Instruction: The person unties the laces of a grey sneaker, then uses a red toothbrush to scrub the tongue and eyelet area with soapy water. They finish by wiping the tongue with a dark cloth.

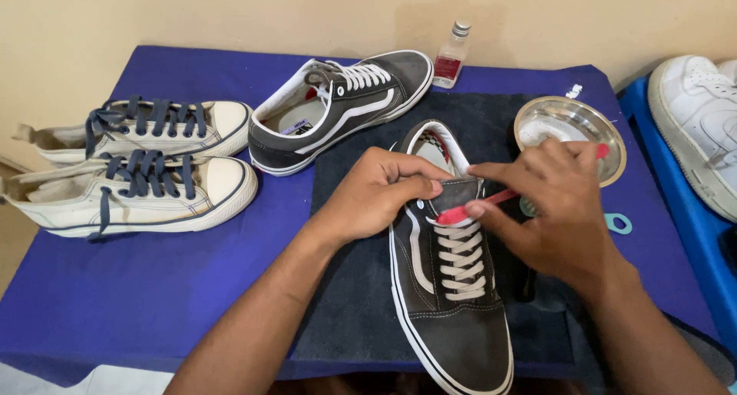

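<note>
Hidden in part: head of the red toothbrush (480, 203), tucked between the two hands near the shoe's tongue, bristles not to be made out. Handle end poking out at the upper right of the right hand (556, 211), over the rim of the metal bowl (572, 118). Contents of that bowl hard to read, pale and shiny only. Cut off at the lower edge of the frame: toe of the dark grey sneaker (453, 303). Cut off at the right edge: white sneaker (698, 126) on a blue surface. A small teal ring (618, 224) half covered by the right hand.

Centre of the frame: dark grey sneaker on a dark cloth (353, 287), toe toward the bottom, pale laces showing below the hands. Left hand (376, 195) curled closed around the shoe's collar and tongue from the left, thumb pressed on the tongue. Right hand closed around the toothbrush, fingers pinching the handle, brush end touching the shoe just above the top lace.

Upper centre: matching dark grey sneaker (338, 107) lying at a slant, small clear bottle (451, 55) just beside it against the wall. Left of the frame: pair of cream sneakers (138, 165) with navy laces on the blue-covered bench (192, 280).
</note>
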